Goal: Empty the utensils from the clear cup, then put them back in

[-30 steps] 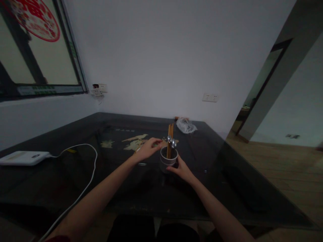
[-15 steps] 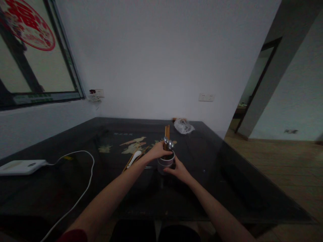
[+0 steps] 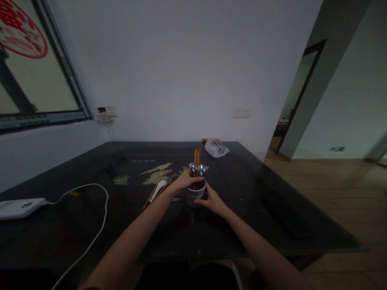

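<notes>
A small round cup (image 3: 195,195) stands on the dark glass table (image 3: 90,169), holding several wooden chopsticks (image 3: 197,156) and two metal spoons (image 3: 197,168), bowls up. My left hand (image 3: 182,183) is closed at the cup's rim, its fingertips pinched at the spoon handles. My right hand (image 3: 212,200) wraps the cup's right side and steadies it. To the left of the cup lie a white ceramic spoon (image 3: 158,189) and loose chopsticks (image 3: 150,197) on the table.
A white device (image 3: 18,206) with a white cable (image 3: 101,217) lies at the table's left. A crumpled clear plastic bag (image 3: 215,148) sits at the far edge by the wall. A window is on the left, an open doorway and wooden floor on the right.
My left hand moved from the table left of the cup to the cup's rim and closed at the spoons. The white spoon and loose chopsticks came into sight. My right hand stayed on the cup.
</notes>
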`<action>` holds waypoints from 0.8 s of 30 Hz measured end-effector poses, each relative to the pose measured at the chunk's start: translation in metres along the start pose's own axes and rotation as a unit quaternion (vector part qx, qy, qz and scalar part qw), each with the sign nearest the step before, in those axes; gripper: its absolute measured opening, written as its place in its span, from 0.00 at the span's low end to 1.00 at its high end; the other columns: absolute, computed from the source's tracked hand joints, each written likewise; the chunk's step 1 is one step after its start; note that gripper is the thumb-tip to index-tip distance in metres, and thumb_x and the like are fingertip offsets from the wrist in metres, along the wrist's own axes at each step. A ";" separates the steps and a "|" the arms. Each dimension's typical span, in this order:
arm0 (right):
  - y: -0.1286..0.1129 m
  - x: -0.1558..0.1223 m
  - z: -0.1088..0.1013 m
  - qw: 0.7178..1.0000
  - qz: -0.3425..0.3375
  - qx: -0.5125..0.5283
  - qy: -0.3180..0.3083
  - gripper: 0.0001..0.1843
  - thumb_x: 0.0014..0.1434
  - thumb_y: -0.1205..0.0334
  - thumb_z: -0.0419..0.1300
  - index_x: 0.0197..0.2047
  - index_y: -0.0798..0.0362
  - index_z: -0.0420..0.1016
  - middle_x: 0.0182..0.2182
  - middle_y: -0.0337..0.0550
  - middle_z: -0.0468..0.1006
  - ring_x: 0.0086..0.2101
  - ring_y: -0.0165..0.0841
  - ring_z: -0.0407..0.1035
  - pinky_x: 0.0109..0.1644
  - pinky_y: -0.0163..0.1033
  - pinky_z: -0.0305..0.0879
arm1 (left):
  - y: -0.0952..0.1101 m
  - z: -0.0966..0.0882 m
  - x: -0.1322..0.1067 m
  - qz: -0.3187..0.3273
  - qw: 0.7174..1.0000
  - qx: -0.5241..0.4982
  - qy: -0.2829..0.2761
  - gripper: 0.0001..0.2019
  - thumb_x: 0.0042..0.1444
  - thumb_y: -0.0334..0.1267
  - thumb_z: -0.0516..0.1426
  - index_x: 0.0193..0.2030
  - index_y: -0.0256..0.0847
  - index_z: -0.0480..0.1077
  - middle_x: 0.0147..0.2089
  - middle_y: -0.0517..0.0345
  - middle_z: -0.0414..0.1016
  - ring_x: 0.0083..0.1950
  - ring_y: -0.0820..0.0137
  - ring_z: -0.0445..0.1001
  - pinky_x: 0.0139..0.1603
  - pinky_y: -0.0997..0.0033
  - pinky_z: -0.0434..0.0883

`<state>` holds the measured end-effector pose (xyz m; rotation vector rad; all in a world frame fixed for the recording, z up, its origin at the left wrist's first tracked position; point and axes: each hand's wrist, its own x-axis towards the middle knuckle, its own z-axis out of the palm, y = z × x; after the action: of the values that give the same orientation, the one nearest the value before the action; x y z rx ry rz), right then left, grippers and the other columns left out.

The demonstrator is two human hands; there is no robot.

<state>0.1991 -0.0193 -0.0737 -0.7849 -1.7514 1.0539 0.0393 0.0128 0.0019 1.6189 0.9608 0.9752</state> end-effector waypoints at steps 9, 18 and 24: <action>-0.004 -0.001 -0.001 1.000 0.003 -0.021 -0.005 0.49 0.42 0.57 0.71 0.64 0.50 0.53 0.59 0.52 0.64 0.58 0.44 0.61 0.61 0.50 0.57 | -0.006 -0.001 0.001 0.007 0.999 -0.001 0.043 0.14 0.51 0.41 0.61 0.40 0.34 0.74 0.43 0.47 0.78 0.45 0.61 0.76 0.49 0.62 0.70; -0.003 0.000 -0.001 0.999 -0.004 -0.038 -0.003 0.49 0.43 0.57 0.71 0.64 0.50 0.54 0.58 0.52 0.66 0.57 0.43 0.61 0.62 0.50 0.56 | -0.004 0.002 -0.005 0.037 0.996 -0.017 0.076 0.13 0.56 0.44 0.55 0.35 0.35 0.74 0.39 0.51 0.79 0.41 0.66 0.76 0.45 0.68 0.71; -0.004 0.000 -0.001 0.999 0.005 -0.035 -0.004 0.49 0.43 0.57 0.71 0.65 0.50 0.53 0.58 0.51 0.67 0.56 0.43 0.63 0.61 0.51 0.57 | 0.001 0.002 -0.008 0.063 0.990 -0.045 0.118 0.19 0.57 0.52 0.53 0.31 0.36 0.72 0.34 0.51 0.78 0.37 0.67 0.75 0.42 0.69 0.71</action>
<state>0.1997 -0.0208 -0.0697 -0.8353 -1.8009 1.0071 0.0387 0.0044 0.0014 1.5257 0.9655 1.3023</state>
